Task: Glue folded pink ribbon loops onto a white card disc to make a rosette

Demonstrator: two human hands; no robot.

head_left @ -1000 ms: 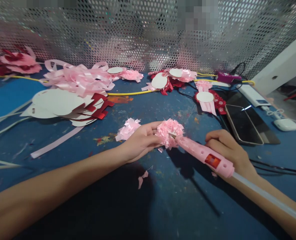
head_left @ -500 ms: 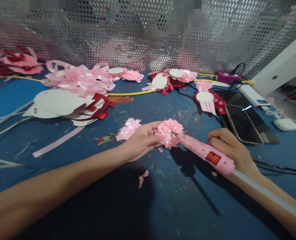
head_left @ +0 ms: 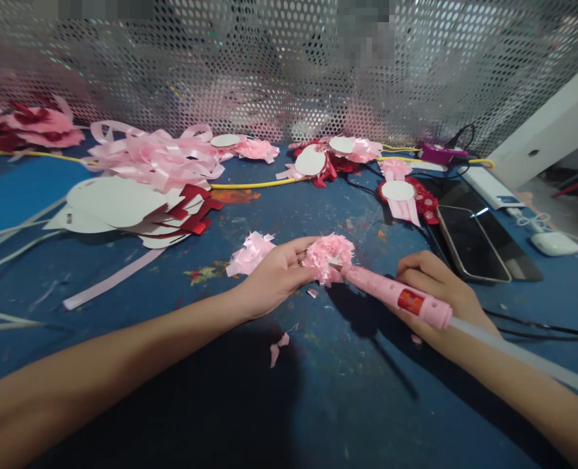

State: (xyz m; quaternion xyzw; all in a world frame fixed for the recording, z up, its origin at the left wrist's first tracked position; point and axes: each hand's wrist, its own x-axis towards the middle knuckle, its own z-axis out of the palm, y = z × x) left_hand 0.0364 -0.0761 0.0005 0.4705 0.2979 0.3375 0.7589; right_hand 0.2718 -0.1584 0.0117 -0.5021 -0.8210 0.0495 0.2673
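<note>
Pink on pink at the centre of my feed: a frilly rosette (head_left: 329, 255) is held just above the blue table (head_left: 318, 404), and the nozzle of a pink glue gun (head_left: 396, 298) touches its right side. My left hand (head_left: 274, 277) pinches the rosette at its left edge, thumb below and fingers curled over the top. My right hand (head_left: 438, 294) is wrapped around the gun's grip, well behind the nozzle, so the rosette sits between the two hands and closer to the left one. A pale glue stick (head_left: 523, 355) juts from the back of the gun along my right forearm.

A small red label (head_left: 410, 301) on the gun's body carries print too small for me to read.

Just left of my left hand lies a second frill (head_left: 250, 253). Further left, a stack of white card shapes (head_left: 113, 202) overlaps some red cut-outs (head_left: 194, 208), with a heap of pink ribbon (head_left: 157, 155) behind. A dark phone (head_left: 469, 244) lies flat near my right hand, and finished rosettes (head_left: 318, 161) sit in front of the perforated metal screen (head_left: 269, 71).
</note>
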